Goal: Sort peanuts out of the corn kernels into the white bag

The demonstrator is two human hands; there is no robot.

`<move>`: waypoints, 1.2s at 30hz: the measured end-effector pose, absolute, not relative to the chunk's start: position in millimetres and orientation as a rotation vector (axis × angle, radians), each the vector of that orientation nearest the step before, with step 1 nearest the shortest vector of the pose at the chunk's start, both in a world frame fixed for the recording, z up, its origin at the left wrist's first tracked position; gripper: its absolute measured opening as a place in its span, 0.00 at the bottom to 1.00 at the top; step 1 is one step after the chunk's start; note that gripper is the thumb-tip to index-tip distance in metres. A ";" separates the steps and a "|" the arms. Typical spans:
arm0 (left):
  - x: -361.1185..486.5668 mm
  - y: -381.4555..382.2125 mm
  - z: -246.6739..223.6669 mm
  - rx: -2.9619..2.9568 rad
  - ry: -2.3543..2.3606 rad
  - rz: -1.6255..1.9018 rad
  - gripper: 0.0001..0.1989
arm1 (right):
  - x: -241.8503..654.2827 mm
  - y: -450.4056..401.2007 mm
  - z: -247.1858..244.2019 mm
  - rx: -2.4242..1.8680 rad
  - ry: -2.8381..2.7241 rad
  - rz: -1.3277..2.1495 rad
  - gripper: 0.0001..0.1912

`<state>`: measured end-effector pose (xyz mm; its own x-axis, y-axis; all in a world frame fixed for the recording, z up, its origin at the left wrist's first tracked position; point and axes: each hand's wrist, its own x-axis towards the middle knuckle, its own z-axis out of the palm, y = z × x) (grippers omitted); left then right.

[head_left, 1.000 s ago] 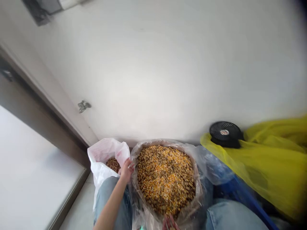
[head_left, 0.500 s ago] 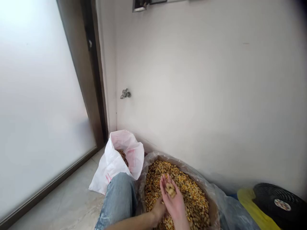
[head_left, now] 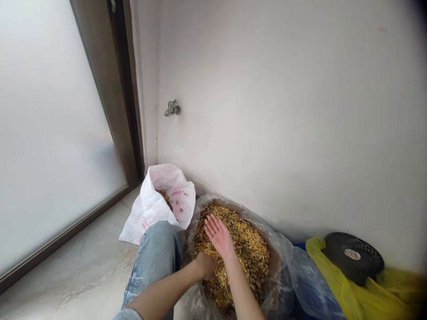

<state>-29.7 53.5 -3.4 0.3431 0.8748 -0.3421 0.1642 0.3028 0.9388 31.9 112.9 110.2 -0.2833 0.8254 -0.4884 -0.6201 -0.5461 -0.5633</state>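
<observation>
The right hand (head_left: 218,235) lies spread on corn kernels and peanuts (head_left: 248,253) in a clear plastic bag (head_left: 278,271); just beside it, the left hand (head_left: 206,266) has its fingers hidden, its grip impossible to tell.

free: above corn sack (head_left: 233,249) | blocking left: denim knee (head_left: 155,253), white plastic bag (head_left: 150,209)

- The left hand (head_left: 206,266) was curled and sunk into a heap of corn kernels and shelled-looking peanuts (head_left: 248,251).
- The right hand (head_left: 218,236) lay open just above the heap, fingers spread, its fingertips at or near the kernels.
- A clear plastic bag (head_left: 282,271) held the heap beneath both hands.
- Left of the hands stood a white plastic bag (head_left: 168,200) with brown nuts inside.
- Right of the hands lay a black fan (head_left: 352,257) on yellow plastic sheeting (head_left: 333,271).
</observation>
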 end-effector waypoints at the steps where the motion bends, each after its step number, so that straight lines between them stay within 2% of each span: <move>1: -33.3 56.6 -6.8 1.257 1.192 0.587 0.20 | 54.6 98.7 96.1 -0.997 -0.296 1.878 0.16; 6: -42.9 66.5 -20.1 1.488 1.288 0.431 0.22 | 154.4 -2.1 8.3 -1.276 -0.064 1.452 0.14; 8: -42.6 65.5 -22.2 1.570 1.283 0.387 0.20 | 161.4 -35.9 -17.1 -1.377 -0.039 1.282 0.12; 10: -40.7 61.3 -22.7 1.646 1.278 0.343 0.15 | 148.2 -55.4 -30.9 -1.501 -0.243 1.217 0.14; 14: -35.9 47.2 -20.6 1.783 1.305 0.201 0.04 | 107.2 -64.0 -34.2 -1.695 -0.942 1.055 0.17; 15: -34.6 43.9 -19.6 1.813 1.311 0.153 0.06 | 100.8 -63.6 -33.2 -1.746 -1.094 1.000 0.20; 20: -28.3 35.7 -13.0 2.099 1.299 -0.202 0.32 | 93.1 -55.1 -31.4 -2.182 -1.549 0.684 0.33; 23: -26.8 35.2 -8.0 2.354 1.254 -0.427 0.37 | 95.4 -47.0 -33.3 -2.304 -1.784 0.664 0.36; 27: -23.6 31.4 -1.4 2.430 1.249 -0.480 0.33 | 98.0 -42.1 -39.1 -2.257 -1.969 0.704 0.35; 32: -15.9 22.7 -1.3 2.386 1.279 -0.513 0.24 | 98.6 -44.5 -42.6 -2.199 -1.928 0.675 0.27; 36: -16.3 23.4 -5.5 2.277 1.310 -0.429 0.22 | 96.7 -46.6 -41.0 -2.186 -1.869 0.671 0.23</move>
